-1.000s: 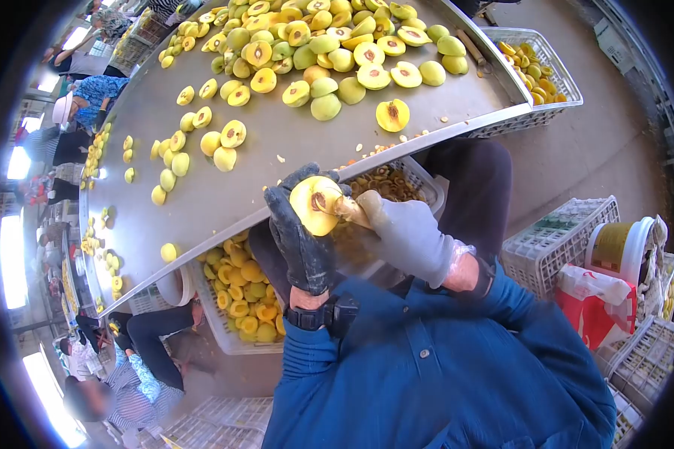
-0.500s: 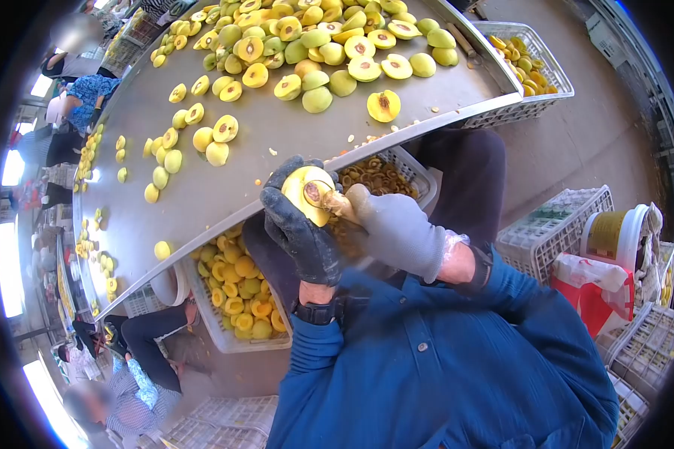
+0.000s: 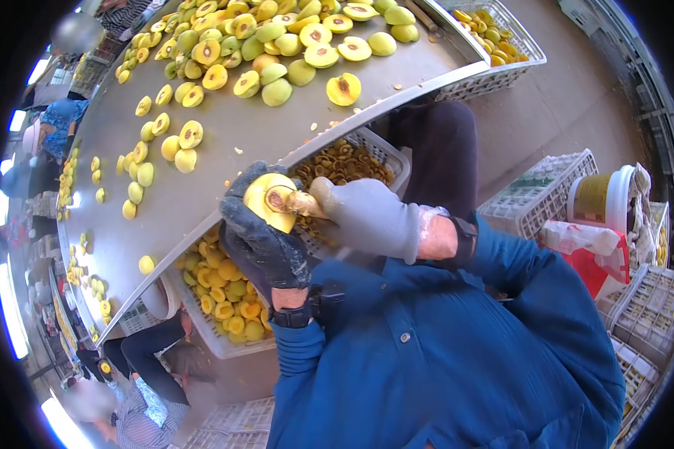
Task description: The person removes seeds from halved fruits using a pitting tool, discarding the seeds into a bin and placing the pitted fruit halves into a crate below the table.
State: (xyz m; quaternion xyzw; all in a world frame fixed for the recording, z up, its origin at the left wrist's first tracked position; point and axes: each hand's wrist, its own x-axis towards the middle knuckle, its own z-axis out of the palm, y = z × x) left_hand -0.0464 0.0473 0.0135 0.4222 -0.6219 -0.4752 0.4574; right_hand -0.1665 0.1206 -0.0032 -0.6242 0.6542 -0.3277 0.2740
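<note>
My left hand (image 3: pixel 266 251), in a dark, stained glove, cups a yellow peach half (image 3: pixel 260 211) with its cut face up. A brownish pit lies in the middle of that face. My right hand (image 3: pixel 371 218), in a light grey glove, is closed around a short tool with a wooden-looking handle (image 3: pixel 305 203). The tool's end is at the pit; its working tip is hidden. Both hands are above the crate of brown pits (image 3: pixel 341 161), near the table's edge.
Many peach halves (image 3: pixel 320 55) lie on the metal table (image 3: pixel 269 127). Crates of yellow halves stand below it (image 3: pixel 228 288) and at its far right (image 3: pixel 494 45). Stacked crates (image 3: pixel 535 191), a white bucket (image 3: pixel 599 198) and a red bag (image 3: pixel 595 266) are on my right. Other people sit at left.
The whole view has shifted, so the table and crates appear farther left and higher. My hands appear farther left and slightly lower, still holding the peach half and the tool.
</note>
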